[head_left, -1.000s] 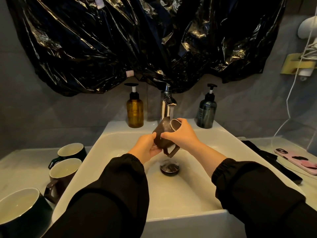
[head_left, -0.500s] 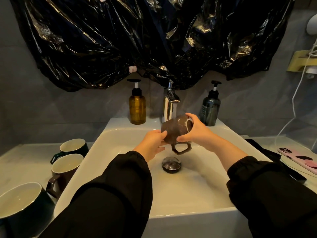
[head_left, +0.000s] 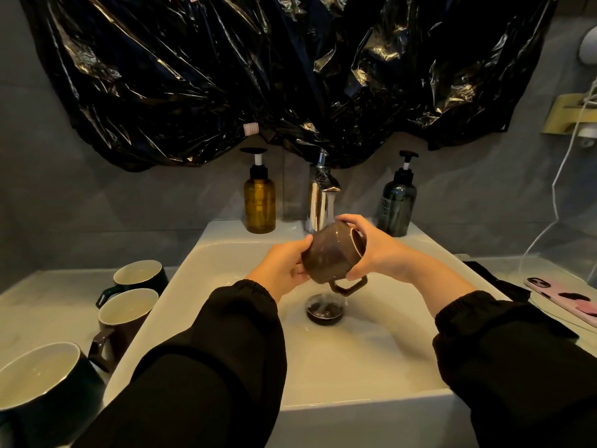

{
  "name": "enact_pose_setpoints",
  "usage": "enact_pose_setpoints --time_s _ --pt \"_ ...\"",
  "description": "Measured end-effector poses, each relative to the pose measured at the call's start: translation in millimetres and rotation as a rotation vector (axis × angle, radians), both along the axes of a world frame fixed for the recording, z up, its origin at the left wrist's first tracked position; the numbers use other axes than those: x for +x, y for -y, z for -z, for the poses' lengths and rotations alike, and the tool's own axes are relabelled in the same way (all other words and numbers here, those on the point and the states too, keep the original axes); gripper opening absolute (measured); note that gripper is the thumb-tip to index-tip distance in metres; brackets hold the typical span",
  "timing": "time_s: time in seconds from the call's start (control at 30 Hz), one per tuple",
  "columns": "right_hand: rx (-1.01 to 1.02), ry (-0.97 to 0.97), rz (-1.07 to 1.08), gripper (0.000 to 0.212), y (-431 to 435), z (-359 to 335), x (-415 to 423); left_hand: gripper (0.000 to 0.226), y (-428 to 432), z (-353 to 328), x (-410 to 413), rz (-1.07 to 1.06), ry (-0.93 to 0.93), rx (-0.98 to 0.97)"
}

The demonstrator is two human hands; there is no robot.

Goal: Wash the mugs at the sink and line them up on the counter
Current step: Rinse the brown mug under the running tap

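1. Step in hand: washing or rinsing. The brown mug [head_left: 332, 253] is held in the air over the sink [head_left: 355, 402], just below the tap [head_left: 319, 202] and above the drain plug [head_left: 324, 308].
2. The mug is tipped on its side, mouth to the right and handle hanging down. Water seems to drip off the handle. Cannot tell if the tap is running.
3. Left hand [head_left: 284, 270]: fingers curled round the mug's base end, gripping it.
4. Right hand [head_left: 374, 250]: wrapped over the rim end, fingers curled round the lip.
5. Three mugs stand upright in a rough row on the bench [head_left: 42, 305] left of the sink: a dark mug at the back [head_left: 139, 276], a brown-handled mug in the middle [head_left: 124, 315] and a large dark mug nearest [head_left: 38, 383]. Cannot tell whether these are washed.
6. Judgement: the task is partway done.
7. Next move likely calls for draining the mug mouth-down, shifting to a one-hand grip, probably by the handle, then carrying it left and setting it upright in line with the row without knocking a neighbour. The glaze is wet, so slipping is a risk.
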State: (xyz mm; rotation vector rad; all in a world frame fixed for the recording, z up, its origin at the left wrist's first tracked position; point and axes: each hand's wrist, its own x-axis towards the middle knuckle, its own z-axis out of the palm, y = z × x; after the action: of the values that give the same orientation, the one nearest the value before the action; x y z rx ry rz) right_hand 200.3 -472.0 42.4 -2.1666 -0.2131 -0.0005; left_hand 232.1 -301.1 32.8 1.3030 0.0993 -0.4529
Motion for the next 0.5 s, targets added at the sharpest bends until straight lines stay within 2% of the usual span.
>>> enact_pose_setpoints --time_s 0.13,0.2,0.27,0.37,0.5 --pt "-0.058 0.014 0.058 0.111 -9.5 5.7 2.6 0.017 -3.7 -5.1 -1.0 -0.06 -0.054 -0.123" --pt "0.096 -0.08 0.124 0.109 -9.2 8.8 5.0 0.025 -2.9 -6.4 0.4 -0.117 0.006 -0.075" --pt "0.315 -0.256 0.176 0.099 -6.6 8.7 5.1 0.029 -2.3 -3.8 2.8 -0.147 0.127 0.058" --pt "0.539 -0.493 0.159 0.09 -5.7 6.8 1.6 0.015 0.8 1.9 1.2 -0.094 0.332 0.192" --pt "0.793 -0.517 0.247 0.064 -9.7 10.5 3.2 0.011 2.2 6.0 -5.6 0.008 0.592 0.268"
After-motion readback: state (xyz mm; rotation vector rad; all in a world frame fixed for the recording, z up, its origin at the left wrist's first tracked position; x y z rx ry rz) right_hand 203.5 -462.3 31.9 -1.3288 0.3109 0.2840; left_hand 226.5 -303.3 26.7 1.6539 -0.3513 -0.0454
